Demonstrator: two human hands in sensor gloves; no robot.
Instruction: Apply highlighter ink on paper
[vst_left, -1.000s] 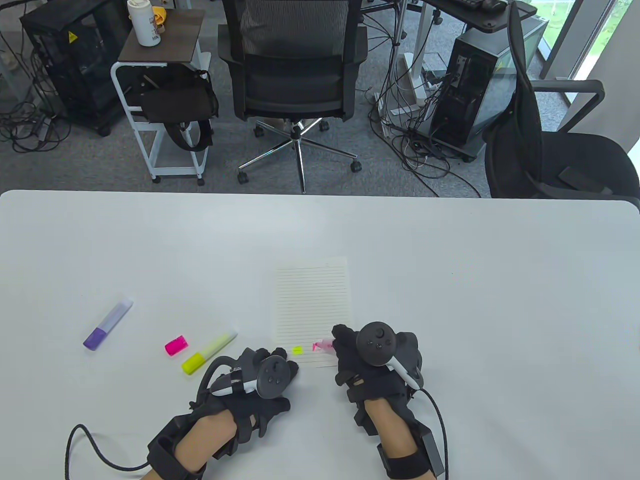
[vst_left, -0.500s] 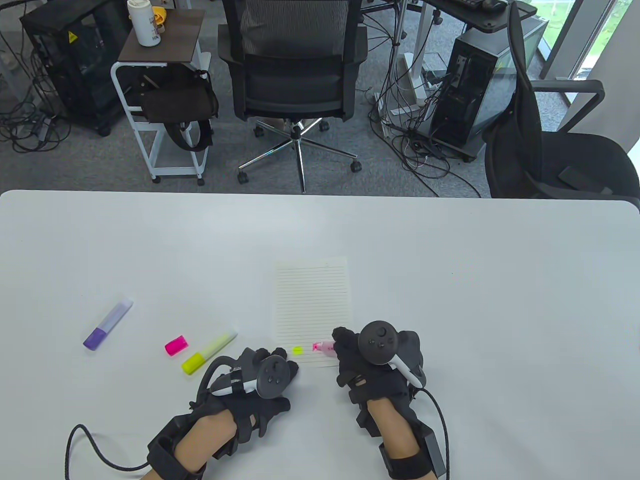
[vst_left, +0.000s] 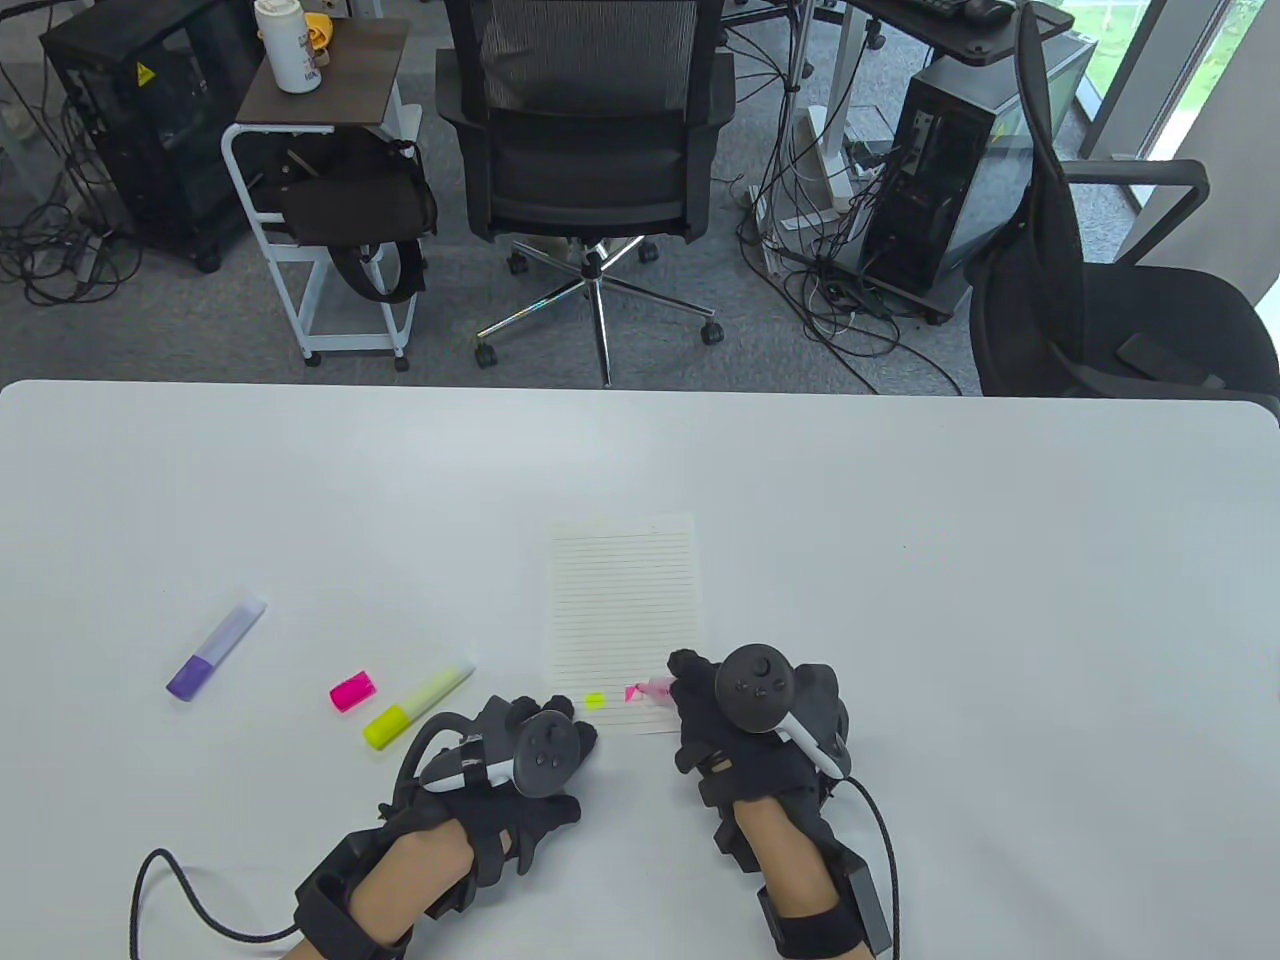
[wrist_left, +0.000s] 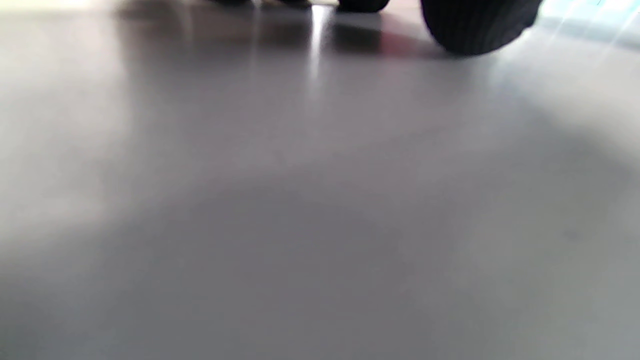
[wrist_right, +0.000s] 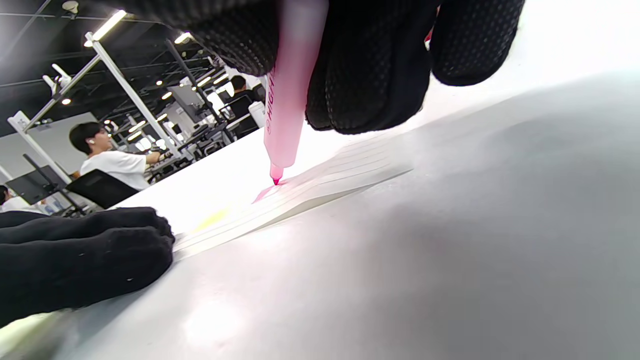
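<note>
The right hand (vst_left: 745, 735) pinches a translucent pink highlighter (wrist_right: 290, 100), tip touching the lined paper (vst_left: 622, 610) near the table's (vst_left: 900, 560) near edge. Pink and yellow marks show there. The left hand (vst_left: 520, 770) rests flat, fingers relaxed, on the paper's near-left corner.

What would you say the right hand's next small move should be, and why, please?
Probably drag the pink highlighter a little further along the line. The right hand grips it with the tip touching the paper, and the pink mark is only a small patch beside the yellow mark. The left hand rests at the paper's near corner.
</note>
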